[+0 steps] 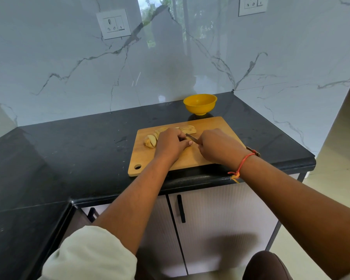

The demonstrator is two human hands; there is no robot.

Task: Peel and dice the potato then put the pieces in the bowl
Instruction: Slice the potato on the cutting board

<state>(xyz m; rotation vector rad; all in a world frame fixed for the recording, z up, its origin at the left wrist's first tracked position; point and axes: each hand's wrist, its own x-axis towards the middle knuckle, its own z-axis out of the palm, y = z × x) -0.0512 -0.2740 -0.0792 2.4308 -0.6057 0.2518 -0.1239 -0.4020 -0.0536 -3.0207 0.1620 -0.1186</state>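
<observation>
A wooden cutting board [214, 126] lies on the black counter. Pale potato slices [150, 141] sit at its left, and more potato pieces [188, 129] lie at its far edge. My left hand [171, 143] is curled over a potato piece in the board's middle, mostly hiding it. My right hand [216, 146] grips a knife, whose blade [192, 137] points left toward my left hand's fingers. The yellow bowl [200, 104] stands just behind the board and looks empty.
The black counter [79, 150] runs left and wraps round a corner toward me. A marble wall with two sockets rises behind. The counter's right edge [303, 156] drops to the floor. Cabinet doors are below.
</observation>
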